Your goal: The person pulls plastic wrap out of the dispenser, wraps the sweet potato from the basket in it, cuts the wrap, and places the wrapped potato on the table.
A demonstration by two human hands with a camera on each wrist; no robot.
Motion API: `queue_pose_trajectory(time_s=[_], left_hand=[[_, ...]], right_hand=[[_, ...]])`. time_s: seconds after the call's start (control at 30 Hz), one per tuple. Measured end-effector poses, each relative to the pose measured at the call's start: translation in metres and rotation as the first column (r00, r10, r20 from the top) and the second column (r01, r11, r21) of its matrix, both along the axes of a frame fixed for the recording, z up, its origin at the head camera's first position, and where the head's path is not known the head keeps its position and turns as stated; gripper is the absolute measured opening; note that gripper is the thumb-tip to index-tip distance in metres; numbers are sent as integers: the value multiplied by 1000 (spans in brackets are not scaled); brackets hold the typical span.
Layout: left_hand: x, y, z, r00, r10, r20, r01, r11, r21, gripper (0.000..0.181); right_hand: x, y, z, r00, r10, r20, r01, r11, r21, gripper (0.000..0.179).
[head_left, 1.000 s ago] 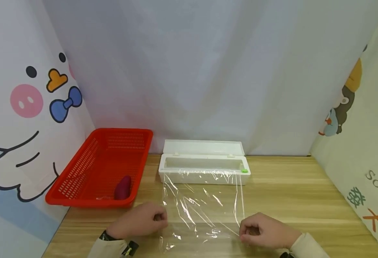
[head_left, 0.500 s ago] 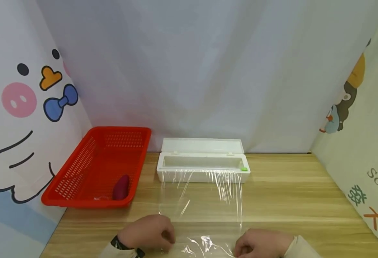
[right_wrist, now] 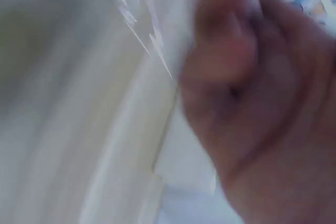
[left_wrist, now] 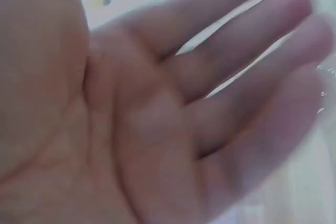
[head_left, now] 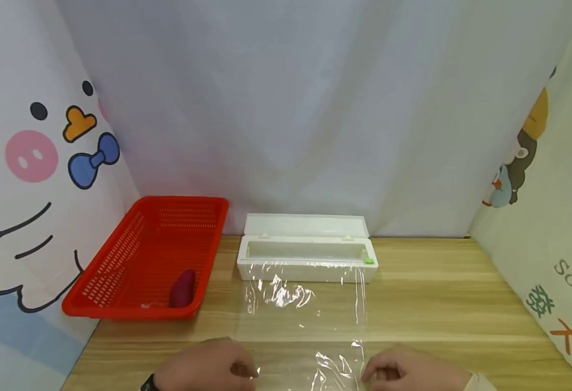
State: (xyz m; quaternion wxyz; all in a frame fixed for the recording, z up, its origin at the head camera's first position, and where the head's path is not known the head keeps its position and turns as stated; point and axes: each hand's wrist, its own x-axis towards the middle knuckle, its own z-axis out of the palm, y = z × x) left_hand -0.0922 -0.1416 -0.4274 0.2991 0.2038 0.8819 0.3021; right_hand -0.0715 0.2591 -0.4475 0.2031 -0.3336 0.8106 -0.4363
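Observation:
A sheet of clear plastic wrap (head_left: 300, 326) runs from a white wrap dispenser box (head_left: 305, 273) towards me over the table. My left hand (head_left: 208, 365) pinches the sheet's near left side between thumb and index finger. In the left wrist view the left hand's other fingers (left_wrist: 252, 51) lie extended, and the thumb tip is out of frame. Opposite it, my right hand (head_left: 413, 370) pinches the near right side with curled fingers, also seen in the right wrist view with shiny film (right_wrist: 149, 30) beside it. The film's near edge falls below the head view.
A red plastic basket (head_left: 144, 311) stands on the left, with a purple, sweet-potato-like object (head_left: 182, 289) inside. The dispenser's lid (head_left: 305, 225) is raised, and a green cutter slider (head_left: 368, 261) sits at its right end. A pale curtain (head_left: 296, 119) hangs behind the wooden table (head_left: 427, 304).
Over the last second both hands came nearer to me, pulling the wrap. Since half a second ago they have moved slightly apart, and the tight streaks by the box have become loose, wavy glints.

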Motion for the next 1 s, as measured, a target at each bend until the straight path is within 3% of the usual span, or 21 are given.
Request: queue_pose_trajectory(time_s=[0.03,0.07,0.1,0.13,0.2,0.23,0.27,0.3,0.33,0.4,0.43,0.6,0.67,0.83,1.0], left_hand=[[-9,1,0,996,-13,-91,16,999,36,18],[-20,3,0,980,-11,-200,24,998,62,18],[-30,5,0,948,21,-318,1,997,71,17],[-40,8,-1,899,60,-435,-31,997,74,19],[-59,14,-1,818,192,-542,-164,981,101,27],[-68,17,-2,778,242,-580,-220,969,110,34],[-76,19,-4,738,279,-615,-266,957,114,40],[-82,20,-7,707,309,-636,-305,945,119,47],[-88,21,-9,682,328,-654,-331,935,124,52],[-96,22,-15,655,362,-663,-374,918,131,48],[-97,22,-17,646,369,-668,-386,913,131,49],[-100,24,-23,612,366,-701,-414,903,110,15],[-100,25,-23,607,356,-710,-410,906,104,13],[-102,25,-24,607,338,-719,-395,914,96,44],[-105,23,-26,605,299,-738,-401,915,42,47]], right_hand=[[-15,2,3,997,-69,-41,70,997,23,12],[-26,5,4,973,-174,-151,180,983,23,11],[-37,8,5,925,-291,-245,303,953,12,11],[-47,8,8,865,-405,-297,423,906,-4,13],[-66,8,10,746,-589,-311,614,789,-22,23],[-75,7,10,695,-640,-326,671,741,-23,30],[-83,6,9,662,-672,-331,708,706,-17,38],[-90,6,7,644,-689,-332,731,683,0,46],[-96,5,6,638,-696,-330,742,670,20,53],[-105,3,1,639,-702,-316,752,657,62,62],[-108,2,0,642,-699,-313,752,654,82,65],[-115,-5,-5,663,-689,-293,742,658,130,63],[-116,-5,-5,661,-684,-308,742,659,128,60],[-119,-4,-5,657,-681,-323,742,660,118,54],[-125,-4,-8,679,-666,-310,728,666,162,52]])
